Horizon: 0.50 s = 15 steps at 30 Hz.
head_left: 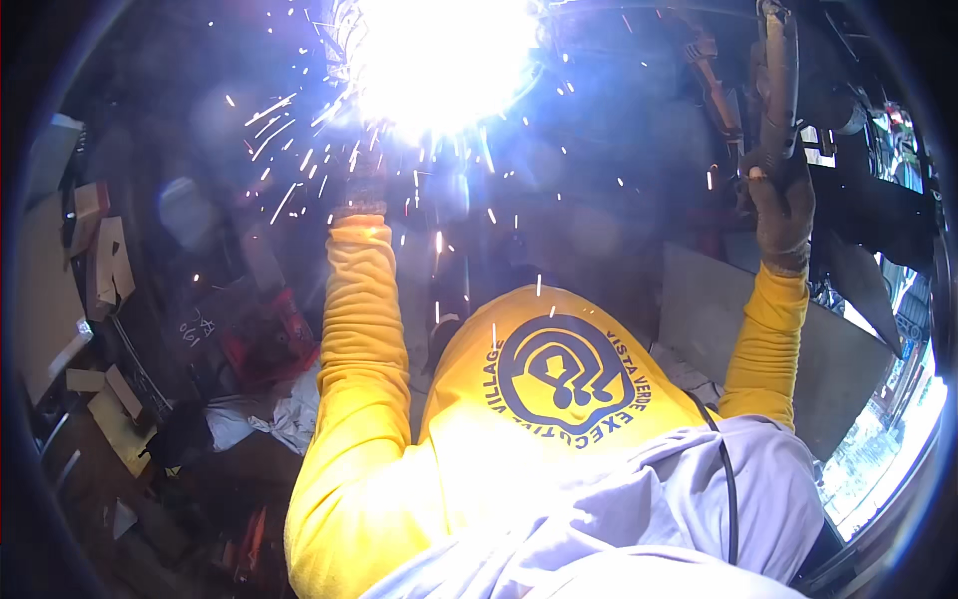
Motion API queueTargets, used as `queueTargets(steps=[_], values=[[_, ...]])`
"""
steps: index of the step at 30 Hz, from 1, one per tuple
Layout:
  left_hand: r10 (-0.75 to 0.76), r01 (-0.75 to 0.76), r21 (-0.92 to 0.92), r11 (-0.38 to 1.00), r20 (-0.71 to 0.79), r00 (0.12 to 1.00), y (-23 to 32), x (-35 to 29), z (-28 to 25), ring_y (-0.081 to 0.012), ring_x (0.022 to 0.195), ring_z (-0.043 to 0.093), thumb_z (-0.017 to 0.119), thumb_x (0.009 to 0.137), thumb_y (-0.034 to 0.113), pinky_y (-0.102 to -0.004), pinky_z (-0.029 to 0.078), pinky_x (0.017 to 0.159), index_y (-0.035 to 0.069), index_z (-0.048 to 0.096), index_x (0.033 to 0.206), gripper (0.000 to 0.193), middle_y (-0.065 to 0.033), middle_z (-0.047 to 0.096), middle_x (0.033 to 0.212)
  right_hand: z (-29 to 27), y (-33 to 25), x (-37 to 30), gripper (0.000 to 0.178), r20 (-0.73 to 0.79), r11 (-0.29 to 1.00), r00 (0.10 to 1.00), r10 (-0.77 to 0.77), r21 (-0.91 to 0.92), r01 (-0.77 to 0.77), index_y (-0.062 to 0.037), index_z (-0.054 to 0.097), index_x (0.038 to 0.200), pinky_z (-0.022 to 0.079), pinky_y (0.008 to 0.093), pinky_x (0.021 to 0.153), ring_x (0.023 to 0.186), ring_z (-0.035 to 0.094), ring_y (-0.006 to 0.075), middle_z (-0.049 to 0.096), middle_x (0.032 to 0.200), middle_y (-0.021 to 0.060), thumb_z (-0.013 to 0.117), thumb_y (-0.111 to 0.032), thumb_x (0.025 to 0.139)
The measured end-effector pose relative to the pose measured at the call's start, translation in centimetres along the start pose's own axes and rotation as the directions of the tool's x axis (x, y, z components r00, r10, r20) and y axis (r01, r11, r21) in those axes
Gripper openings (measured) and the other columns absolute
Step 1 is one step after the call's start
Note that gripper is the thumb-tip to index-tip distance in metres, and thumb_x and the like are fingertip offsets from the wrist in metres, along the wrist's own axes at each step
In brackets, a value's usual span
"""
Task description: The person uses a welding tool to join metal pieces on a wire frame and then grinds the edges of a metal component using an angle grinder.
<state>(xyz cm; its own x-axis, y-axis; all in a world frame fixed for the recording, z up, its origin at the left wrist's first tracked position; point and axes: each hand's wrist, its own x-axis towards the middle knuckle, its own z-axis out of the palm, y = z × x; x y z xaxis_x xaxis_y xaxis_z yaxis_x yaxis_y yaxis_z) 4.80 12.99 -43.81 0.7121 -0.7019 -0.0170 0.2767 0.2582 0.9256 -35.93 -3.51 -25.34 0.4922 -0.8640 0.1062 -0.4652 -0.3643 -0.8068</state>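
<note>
Intense white welding glare (444, 60) fills the top middle, throwing sparks outward. My left hand (361, 185), at the end of a yellow sleeve, is raised right under it. Its fingers, and anything in them, are lost in glare and shadow. On the right, my right hand (784, 220) wears a dark worn glove and reaches up. It is closed round the lower end of an upright metal tube (779, 85), with a bare fingertip showing through the glove.
A rusty metal bar (714, 85) hangs left of the tube. Boards and offcuts (110, 265) lie at the left, near a red object (284, 329) and pale cloth (294, 414). A grey panel (699, 299) leans behind my right arm. A black cord (728, 489) crosses my clothing.
</note>
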Motion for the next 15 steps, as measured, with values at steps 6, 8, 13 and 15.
queueTargets(steps=[6, 8, 13, 15], values=[[0.017, -0.017, 0.052, 0.998, -0.002, 1.0, 0.0, 0.0, 0.2, -0.0305, 0.1, 0.067, 0.058, 0.093, 0.003, -0.0421, 0.055, 0.095, -0.005, 0.055, 0.12, 0.028, -0.0185, 0.064, 0.115, -0.5, 1.1, -0.1, 0.045, -0.037, 0.968, 0.98, -0.194, -0.168, 0.185, 0.0007, 0.05, 0.132, 0.05, 0.0247, 0.068, 0.081, 0.061, 0.0113, 0.064, 0.102, 0.0064, 0.062, -0.006, 0.088], [0.027, -0.026, 0.066, 0.997, -0.015, 1.0, 0.1, -0.2, -0.1, -0.0305, 0.1, 0.067, 0.058, 0.093, 0.003, -0.0421, 0.055, 0.095, -0.005, 0.055, 0.12, 0.028, -0.0184, 0.064, 0.115, -2.3, 4.7, 1.1, 0.045, 0.219, 0.29, 0.702, -0.677, -0.798, 0.528, 0.0015, 0.05, 0.134, 0.056, 0.0316, 0.081, 0.11, 0.063, 0.0282, 0.055, 0.131, 0.0207, 0.061, -0.008, 0.091], [0.033, -0.032, 0.079, 0.996, -0.008, 0.999, -0.1, 0.0, -0.1, -0.0306, 0.1, 0.067, 0.057, 0.093, 0.003, -0.042, 0.055, 0.095, -0.005, 0.055, 0.121, 0.029, -0.0183, 0.063, 0.115, -2.0, 4.7, 1.1, 0.048, 0.183, 0.195, 0.713, -0.677, -0.89, 0.413, 0.0011, 0.047, 0.137, 0.056, 0.0328, 0.085, 0.112, 0.063, 0.0297, 0.053, 0.135, 0.02, 0.061, -0.006, 0.092], [0.033, -0.032, 0.09, 0.995, -0.006, 0.999, -0.1, 0.1, -0.2, -0.0306, 0.1, 0.067, 0.057, 0.093, 0.003, -0.042, 0.055, 0.095, -0.005, 0.054, 0.121, 0.029, -0.0183, 0.063, 0.115, -2.0, 4.9, 0.7, 0.049, 0.115, 0.462, 0.808, -0.578, -0.77, 0.44, 0.0012, 0.047, 0.137, 0.056, 0.0329, 0.085, 0.11, 0.063, 0.0286, 0.054, 0.134, 0.019, 0.062, -0.006, 0.091]])
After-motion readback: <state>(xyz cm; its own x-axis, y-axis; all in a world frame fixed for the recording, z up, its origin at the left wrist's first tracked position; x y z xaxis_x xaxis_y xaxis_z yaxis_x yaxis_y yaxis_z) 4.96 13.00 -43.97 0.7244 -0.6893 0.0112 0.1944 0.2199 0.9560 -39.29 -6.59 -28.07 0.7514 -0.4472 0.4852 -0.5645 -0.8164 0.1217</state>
